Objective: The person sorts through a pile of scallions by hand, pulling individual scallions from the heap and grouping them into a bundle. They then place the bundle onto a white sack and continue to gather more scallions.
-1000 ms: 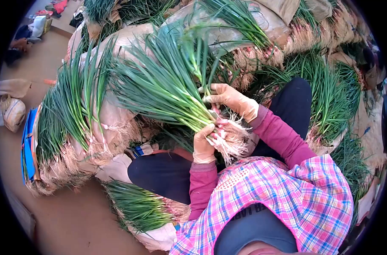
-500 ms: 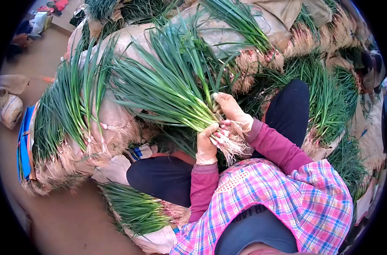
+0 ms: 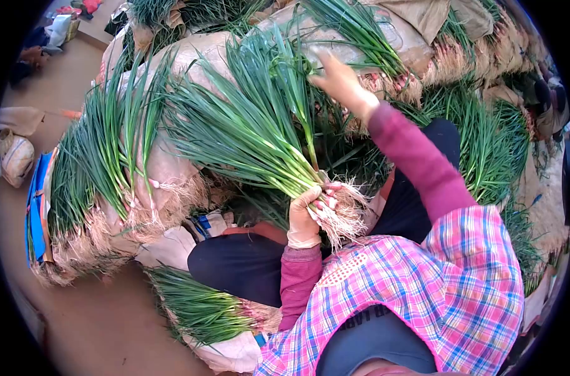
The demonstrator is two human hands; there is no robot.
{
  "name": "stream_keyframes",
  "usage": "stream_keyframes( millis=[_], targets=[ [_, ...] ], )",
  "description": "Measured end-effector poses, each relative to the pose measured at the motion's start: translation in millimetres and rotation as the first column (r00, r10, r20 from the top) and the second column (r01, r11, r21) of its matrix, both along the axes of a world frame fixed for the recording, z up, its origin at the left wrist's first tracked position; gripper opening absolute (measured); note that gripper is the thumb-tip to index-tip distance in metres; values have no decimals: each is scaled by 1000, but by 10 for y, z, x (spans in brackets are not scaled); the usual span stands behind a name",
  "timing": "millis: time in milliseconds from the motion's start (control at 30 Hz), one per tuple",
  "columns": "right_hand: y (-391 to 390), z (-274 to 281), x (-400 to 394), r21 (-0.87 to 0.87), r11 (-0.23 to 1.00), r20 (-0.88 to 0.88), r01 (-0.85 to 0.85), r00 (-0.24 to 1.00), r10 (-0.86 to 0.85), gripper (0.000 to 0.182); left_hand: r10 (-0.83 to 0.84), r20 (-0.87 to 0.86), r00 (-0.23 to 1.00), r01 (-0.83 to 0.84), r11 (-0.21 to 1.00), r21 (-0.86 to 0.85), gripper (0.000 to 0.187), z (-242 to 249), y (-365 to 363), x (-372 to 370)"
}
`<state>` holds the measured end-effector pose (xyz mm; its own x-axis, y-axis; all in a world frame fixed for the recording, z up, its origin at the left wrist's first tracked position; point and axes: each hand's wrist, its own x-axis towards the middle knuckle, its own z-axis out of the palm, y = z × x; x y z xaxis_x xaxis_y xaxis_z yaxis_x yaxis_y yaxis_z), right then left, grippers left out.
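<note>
My left hand [image 3: 304,216] is wrapped round the lower stems of a bunch of green garlic [image 3: 260,147], just above its pinkish bulbs. Pale roots [image 3: 341,219] hang out to the right of that hand, and the long leaves fan toward the upper left. Above the bunch, my right hand [image 3: 340,80] is raised with its fingers apart, slightly blurred by motion. Its fingertips are close to a lighter green leafy sprig [image 3: 291,64] among the leaf tops. I see nothing held in the right hand.
Several stalks of green garlic [image 3: 125,144] lie on a sack-covered heap [image 3: 197,53] at the left. Another bunch [image 3: 360,34] rests at the top. More green garlic [image 3: 197,307] lies on a sack at lower left. Brown floor [image 3: 134,332] shows there, and my bent knees flank the bunch.
My right hand has left the bulb end of the bunch and moved up to the leaf tops, its fingers opening. The left hand keeps its hold in nearly the same place.
</note>
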<state>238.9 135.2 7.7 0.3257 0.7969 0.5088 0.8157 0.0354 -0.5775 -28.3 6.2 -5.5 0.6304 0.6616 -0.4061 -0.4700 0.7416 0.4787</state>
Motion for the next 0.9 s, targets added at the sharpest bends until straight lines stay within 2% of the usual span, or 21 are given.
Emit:
stream_keyframes(
  millis=[67,100,167,233,267,300,333,367,400,433,467,500,533,567,600,667,700,733,800,867,900],
  targets=[
    [551,14,82,-185,981,108,65,993,-45,57,-8,1,1000,8,1000,-1,46,-34,-4,-25],
    [727,31,171,-319,939,-36,-128,992,123,47,-7,18,1000,7,1000,0,47,-42,10,-15],
    [931,39,334,-233,969,-245,-86,969,28,32,1,69,998,2,999,-49,55,-13,16,3],
    [1249,-638,860,134,991,-176,-9,984,32,21,-39,160,986,46,998,-39,51,-123,44,-31],
    [815,-292,834,147,987,-400,67,917,-3,19,-14,180,984,24,998,-52,51,-125,35,-14],
    [190,50,729,141,976,-614,166,788,-45,19,-27,143,989,32,999,-30,54,-109,47,-19],
    [-84,-400,733,102,991,-155,84,986,-68,18,-45,100,994,45,999,0,58,-95,55,-17],
    [-355,-806,736,29,999,352,45,935,-52,19,-59,109,992,59,998,2,58,-75,72,8],
    [-800,-879,554,-489,872,788,-21,419,452,15,-49,78,996,48,999,18,58,-64,85,40],
    [-819,-897,448,-665,733,735,144,300,608,16,-33,38,999,32,999,30,58,-66,65,32],
    [-1145,-795,266,-811,569,319,-138,711,627,18,-46,91,995,46,999,5,56,-202,75,43],
    [-1525,-638,40,-753,454,-254,-477,846,468,23,-59,66,996,59,998,-6,53,-162,79,54],
    [-1394,-486,-71,-556,750,-163,-358,932,323,28,-63,82,995,64,998,-13,52,-161,148,85],
    [-1321,-381,-327,-316,934,-147,-168,981,126,32,-77,82,994,81,995,-52,51,-193,66,62],
    [-1149,-165,-516,-206,973,-246,-100,968,47,33,-97,44,994,97,995,2,47,-202,70,71],
    [-742,-100,-737,-94,995,-17,19,1000,-21,34,-112,37,993,113,994,-8,44,-205,68,71],
    [-585,-125,-804,-212,977,-49,-19,999,9,29,-119,36,992,119,993,-13,42,-205,70,74],
    [-540,-194,-882,-209,977,-47,-51,998,42,26,-132,48,990,131,991,21,41,-216,70,78],
    [-486,-163,-984,-166,982,-38,-93,995,87,23,-102,46,994,103,995,-1,42,-150,72,74],
    [-594,-164,-1004,-4,987,127,-163,979,162,19,-77,53,996,78,997,-12,43,-100,72,57],
    [-607,-153,-986,-7,985,131,-170,977,170,19,-74,58,996,74,997,-5,41,-51,51,55]
  ],
)
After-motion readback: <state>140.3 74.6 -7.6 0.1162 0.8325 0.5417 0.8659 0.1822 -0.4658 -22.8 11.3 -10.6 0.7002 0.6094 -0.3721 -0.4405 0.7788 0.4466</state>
